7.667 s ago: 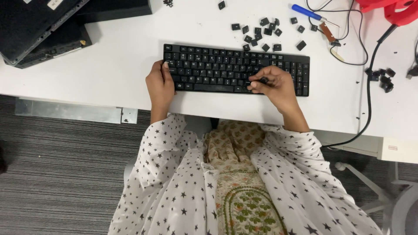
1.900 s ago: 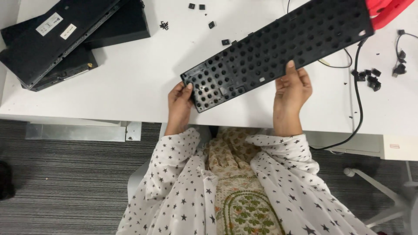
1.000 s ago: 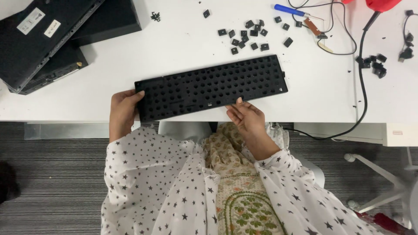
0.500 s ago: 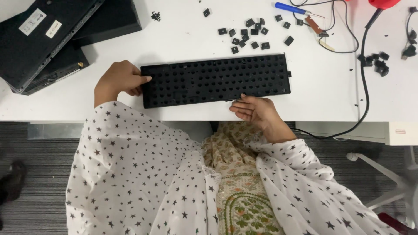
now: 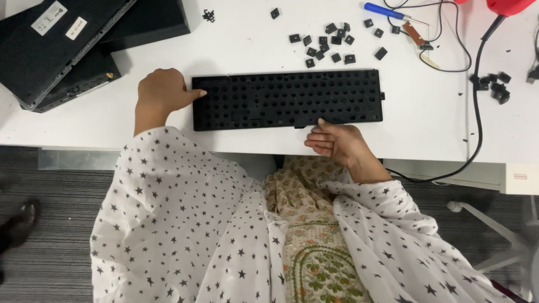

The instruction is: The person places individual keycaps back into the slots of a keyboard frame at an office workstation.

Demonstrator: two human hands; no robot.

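Note:
A black keyboard [image 5: 286,99] lies face down on the white table [image 5: 426,123], its perforated underside up. My left hand [image 5: 160,92] rests at its left end, fingertips touching the edge. At the keyboard's near edge, right of middle, my right hand [image 5: 337,141] sits with curled fingers and the thumb against the edge. Several loose black keycaps [image 5: 328,45] lie scattered just beyond the keyboard.
Stacked black flat devices [image 5: 73,45] fill the far left corner. A blue-handled tool [image 5: 382,10], thin wires and a black cable [image 5: 477,101] lie at the right, with more small black parts [image 5: 497,87]. A shoe [image 5: 19,224] shows on the grey floor at the left.
The keyboard was flipped keys-down and laid flat on the table. Over the last second my left hand has settled at its left end and my right hand has drawn back to the near edge.

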